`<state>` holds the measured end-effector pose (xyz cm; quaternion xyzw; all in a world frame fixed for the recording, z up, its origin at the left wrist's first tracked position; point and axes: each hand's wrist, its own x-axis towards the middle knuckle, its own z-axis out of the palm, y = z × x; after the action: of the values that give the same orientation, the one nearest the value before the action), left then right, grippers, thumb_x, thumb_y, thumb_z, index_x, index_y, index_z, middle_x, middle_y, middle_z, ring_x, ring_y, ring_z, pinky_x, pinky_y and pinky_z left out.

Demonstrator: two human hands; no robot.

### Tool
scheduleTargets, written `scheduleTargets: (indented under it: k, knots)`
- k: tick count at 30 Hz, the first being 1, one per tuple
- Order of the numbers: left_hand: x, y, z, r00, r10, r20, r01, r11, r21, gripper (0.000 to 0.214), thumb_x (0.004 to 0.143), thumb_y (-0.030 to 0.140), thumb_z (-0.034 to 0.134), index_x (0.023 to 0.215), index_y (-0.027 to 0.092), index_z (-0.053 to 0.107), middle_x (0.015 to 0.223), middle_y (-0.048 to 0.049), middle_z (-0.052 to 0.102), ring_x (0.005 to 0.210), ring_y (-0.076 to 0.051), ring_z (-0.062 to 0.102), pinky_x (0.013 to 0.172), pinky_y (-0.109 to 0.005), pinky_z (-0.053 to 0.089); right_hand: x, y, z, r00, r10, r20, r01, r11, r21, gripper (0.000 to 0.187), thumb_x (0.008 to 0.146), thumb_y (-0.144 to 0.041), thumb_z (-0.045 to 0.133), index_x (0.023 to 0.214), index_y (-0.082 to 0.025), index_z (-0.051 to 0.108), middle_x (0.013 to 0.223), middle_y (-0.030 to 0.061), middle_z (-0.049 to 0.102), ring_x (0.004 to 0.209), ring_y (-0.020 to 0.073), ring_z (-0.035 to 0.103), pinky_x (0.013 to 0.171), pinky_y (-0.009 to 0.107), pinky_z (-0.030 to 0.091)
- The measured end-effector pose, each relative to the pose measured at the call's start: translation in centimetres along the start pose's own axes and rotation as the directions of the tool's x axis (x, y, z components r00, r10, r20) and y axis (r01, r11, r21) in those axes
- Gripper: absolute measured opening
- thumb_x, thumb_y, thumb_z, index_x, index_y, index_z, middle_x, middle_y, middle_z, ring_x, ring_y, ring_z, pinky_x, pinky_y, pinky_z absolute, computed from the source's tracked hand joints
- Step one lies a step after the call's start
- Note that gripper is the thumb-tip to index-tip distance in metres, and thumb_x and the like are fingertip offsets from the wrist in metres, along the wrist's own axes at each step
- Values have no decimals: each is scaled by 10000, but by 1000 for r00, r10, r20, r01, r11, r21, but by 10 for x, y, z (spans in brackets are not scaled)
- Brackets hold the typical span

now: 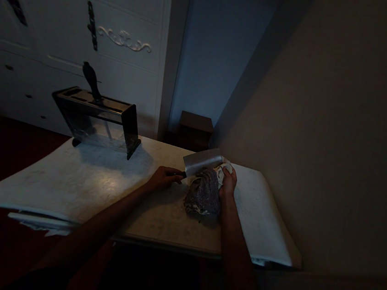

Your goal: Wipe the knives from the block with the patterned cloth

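Note:
My left hand (167,178) is closed around the dark handle of a cleaver (203,161), whose broad grey blade is held above the table and points to the right. My right hand (229,182) grips a bunched cloth (205,193), grey-brown with a pale part, near the blade's far end. Most of the cloth hangs down below the blade, close to the table top. Left of both hands stands a knife block (96,109) with black ends and clear sides. One black-handled knife (91,81) sticks up out of its top slots.
The block rests on a table with a pale cover (113,187) whose edges hang loose. Behind it is a white cabinet (127,78) with dark handles. A plain wall (319,130) rises along the right side. A small brown box-like piece (196,123) sits beyond the table.

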<state>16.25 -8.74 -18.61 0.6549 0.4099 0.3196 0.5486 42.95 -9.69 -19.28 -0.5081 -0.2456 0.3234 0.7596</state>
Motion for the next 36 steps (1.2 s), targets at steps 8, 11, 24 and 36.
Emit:
scheduleTargets:
  k: [8, 11, 24, 36]
  knots:
    - [-1, -5, -2, 981, 189, 38, -192, 952, 238, 470, 702, 484, 708, 1039, 157, 723, 937, -61, 738, 791, -214, 677, 688, -289, 523, -10, -2, 6, 1000, -20, 23, 19, 997, 71, 515, 578, -326, 755, 1042, -183, 581, 835, -17, 674, 679, 133, 633, 638, 269, 532]
    - [-1, -8, -3, 966, 256, 37, -254, 912, 323, 433, 724, 478, 701, 1036, 179, 723, 1008, -54, 732, 908, -240, 676, 798, -314, 518, -14, -4, 10, 998, -48, 33, 45, 996, 82, 501, 594, -321, 754, 1045, -188, 581, 868, -5, 679, 708, 141, 643, 656, 280, 544]
    - [-6, -1, 2, 946, 297, -130, -75, 591, 803, 497, 882, 589, 465, 1067, 185, 687, 997, -112, 720, 896, -270, 656, 728, -319, 443, -20, -10, 12, 999, -40, 30, 36, 990, 135, 513, 579, -300, 770, 1039, -197, 568, 868, -11, 673, 707, 143, 642, 660, 283, 544]
    - [-9, 3, 1, 924, 278, -263, 4, 681, 733, 532, 870, 613, 436, 853, 151, 701, 759, -89, 697, 700, -201, 619, 624, -279, 359, -38, -19, 26, 993, 7, 115, -26, 987, 157, 514, 553, -267, 801, 1017, -204, 589, 864, -21, 686, 710, 134, 639, 669, 264, 542]
